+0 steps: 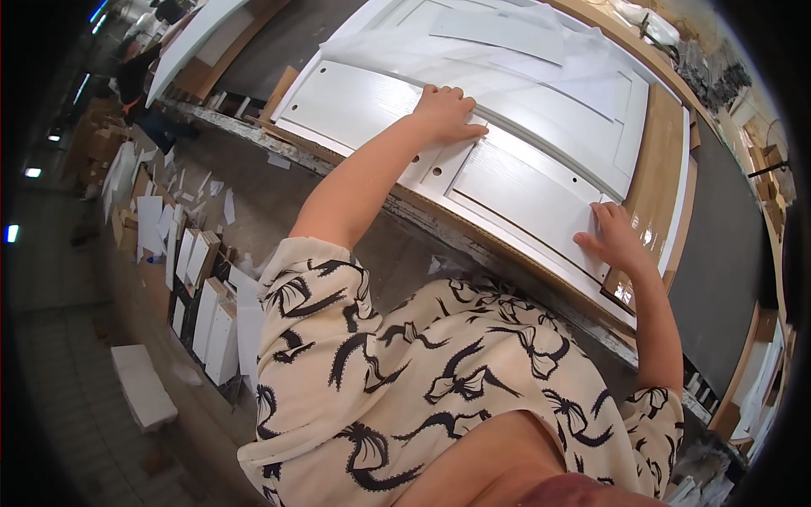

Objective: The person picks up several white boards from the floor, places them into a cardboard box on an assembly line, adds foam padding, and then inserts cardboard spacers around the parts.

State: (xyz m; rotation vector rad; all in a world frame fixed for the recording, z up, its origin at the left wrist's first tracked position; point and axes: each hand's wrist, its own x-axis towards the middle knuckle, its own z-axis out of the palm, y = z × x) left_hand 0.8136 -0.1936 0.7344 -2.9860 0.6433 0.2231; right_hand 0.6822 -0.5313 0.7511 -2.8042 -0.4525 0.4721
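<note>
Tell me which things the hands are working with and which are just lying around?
Being worked with:
- white door panel, flat on the workbench
- left hand, pressed flat on the panel
- right hand, on the panel's near edge

Just lying about:
- clear plastic sheet over the panel's far end
- white boards stacked on the floor
- paper scraps on the floor

Your left hand (445,112) lies flat on the panelled door (515,182), near the middle of its left half, just behind two drilled holes. Your right hand (617,237) rests on the door's near right edge. The door lies on the workbench (405,211), its near edge along the bench's near edge. A plastic sheet (507,42) lies over the door's far part. Boards (207,313) stand on the floor to your left.
</note>
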